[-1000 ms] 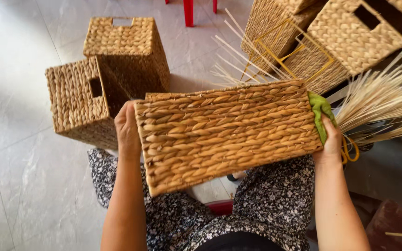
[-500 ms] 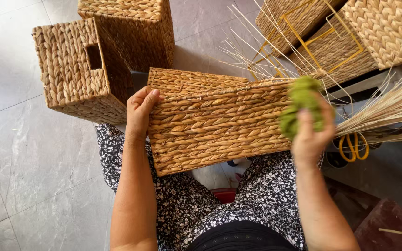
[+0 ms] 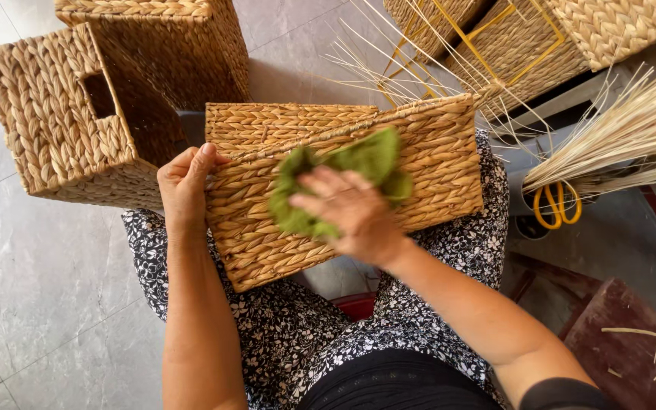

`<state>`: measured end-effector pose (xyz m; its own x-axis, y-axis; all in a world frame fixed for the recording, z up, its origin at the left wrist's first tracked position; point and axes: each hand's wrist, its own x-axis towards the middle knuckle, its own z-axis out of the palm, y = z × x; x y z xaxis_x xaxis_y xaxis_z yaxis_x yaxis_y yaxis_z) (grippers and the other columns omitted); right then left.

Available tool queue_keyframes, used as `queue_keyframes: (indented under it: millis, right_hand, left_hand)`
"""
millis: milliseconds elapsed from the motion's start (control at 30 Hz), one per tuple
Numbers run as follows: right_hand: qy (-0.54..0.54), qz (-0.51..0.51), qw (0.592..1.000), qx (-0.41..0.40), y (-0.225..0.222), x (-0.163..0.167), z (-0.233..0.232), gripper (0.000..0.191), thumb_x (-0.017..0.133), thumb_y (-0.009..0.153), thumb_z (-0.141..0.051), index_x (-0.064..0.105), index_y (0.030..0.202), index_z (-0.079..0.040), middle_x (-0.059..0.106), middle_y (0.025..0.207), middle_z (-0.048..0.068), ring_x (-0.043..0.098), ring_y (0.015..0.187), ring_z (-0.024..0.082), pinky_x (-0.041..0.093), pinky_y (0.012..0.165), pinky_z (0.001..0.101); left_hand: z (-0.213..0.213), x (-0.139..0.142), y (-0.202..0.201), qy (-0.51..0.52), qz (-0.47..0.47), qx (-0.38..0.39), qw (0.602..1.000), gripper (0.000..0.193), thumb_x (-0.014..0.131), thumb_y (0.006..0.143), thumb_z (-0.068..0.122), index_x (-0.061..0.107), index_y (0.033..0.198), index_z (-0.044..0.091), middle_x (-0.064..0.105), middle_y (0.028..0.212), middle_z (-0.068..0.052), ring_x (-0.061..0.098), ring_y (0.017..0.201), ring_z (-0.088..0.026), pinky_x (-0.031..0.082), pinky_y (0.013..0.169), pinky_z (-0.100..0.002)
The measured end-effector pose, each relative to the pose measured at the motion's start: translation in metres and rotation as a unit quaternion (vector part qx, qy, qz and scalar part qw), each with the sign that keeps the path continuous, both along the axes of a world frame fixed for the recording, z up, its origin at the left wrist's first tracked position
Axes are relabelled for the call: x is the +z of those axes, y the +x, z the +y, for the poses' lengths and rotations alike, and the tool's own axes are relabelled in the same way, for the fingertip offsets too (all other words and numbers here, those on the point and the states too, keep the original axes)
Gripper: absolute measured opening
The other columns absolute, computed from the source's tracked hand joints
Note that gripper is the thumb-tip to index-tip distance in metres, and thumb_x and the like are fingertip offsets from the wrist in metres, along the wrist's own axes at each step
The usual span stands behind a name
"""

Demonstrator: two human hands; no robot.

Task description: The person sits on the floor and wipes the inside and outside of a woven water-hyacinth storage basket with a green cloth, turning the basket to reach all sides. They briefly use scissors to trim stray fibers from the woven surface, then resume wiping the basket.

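A rectangular woven straw basket [image 3: 434,163] lies tilted across my lap, one broad side facing up. My left hand [image 3: 184,182] grips its left edge, fingers curled over the rim. My right hand [image 3: 351,212], blurred by motion, presses a crumpled green cloth [image 3: 366,163] against the middle of the basket's upper side.
Two more woven baskets [image 3: 47,129] stand on the grey tiled floor at the upper left. Further baskets, one with a yellow wire frame [image 3: 521,45], sit at the upper right. A bundle of pale straw stalks [image 3: 632,129] and orange-handled scissors [image 3: 557,205] lie on the right. A dark wooden stool [image 3: 624,342] is at the lower right.
My right hand has carried the green cloth from the basket's right end leftward onto the middle of its face. The left hand has stayed on the left edge.
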<state>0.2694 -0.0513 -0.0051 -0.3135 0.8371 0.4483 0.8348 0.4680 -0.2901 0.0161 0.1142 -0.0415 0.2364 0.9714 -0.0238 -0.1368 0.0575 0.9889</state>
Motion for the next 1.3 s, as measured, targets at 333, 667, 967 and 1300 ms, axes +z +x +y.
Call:
queue_keyframes:
  millis: [333, 667, 967, 1300]
  right_hand:
    - [0.017, 0.055, 0.962, -0.268, 0.132, -0.007, -0.037, 0.058, 0.066, 0.095, -0.005, 0.055, 0.151, -0.012, 0.047, 0.164, 0.016, 0.040, 0.155, 0.035, 0.031, 0.131, 0.0519]
    - [-0.041, 0.124, 0.991, 0.035, -0.071, -0.007, -0.001, 0.063, 0.080, 0.089, -0.022, 0.055, 0.147, -0.020, 0.055, 0.153, 0.013, 0.047, 0.146, 0.031, 0.031, 0.126, 0.0567]
    - [0.001, 0.092, 0.993, 0.070, -0.051, -0.020, -0.013, 0.054, 0.079, 0.093, -0.031, 0.057, 0.142, -0.023, 0.065, 0.144, 0.006, 0.055, 0.141, 0.022, 0.034, 0.121, 0.0509]
    - [0.033, 0.007, 0.969, -0.246, 0.133, -0.014, -0.079, 0.065, 0.084, 0.082, -0.024, 0.057, 0.142, -0.025, 0.059, 0.149, 0.007, 0.050, 0.143, 0.031, 0.034, 0.124, 0.0536]
  left_hand:
    - [0.005, 0.009, 0.010, 0.016, 0.010, 0.015, 1.000, 0.036, 0.070, 0.104, 0.033, 0.076, 0.088, 0.000, 0.069, 0.082, 0.000, 0.057, 0.077, -0.007, 0.044, 0.076, -0.023]
    - [0.013, -0.013, 0.001, 0.016, 0.020, 0.041, 0.999, 0.032, 0.069, 0.105, 0.029, 0.076, 0.093, 0.000, 0.074, 0.088, -0.003, 0.062, 0.078, -0.008, 0.048, 0.077, -0.024]
    - [0.008, -0.019, -0.010, 0.017, 0.033, 0.053, 0.998, 0.033, 0.069, 0.111, 0.027, 0.075, 0.094, -0.001, 0.072, 0.089, -0.006, 0.059, 0.076, -0.008, 0.046, 0.075, -0.023]
    - [0.007, -0.008, 0.003, 0.006, 0.015, 0.051, 0.999, 0.030, 0.069, 0.112, 0.025, 0.074, 0.095, 0.001, 0.074, 0.092, -0.007, 0.060, 0.078, -0.007, 0.048, 0.079, -0.023]
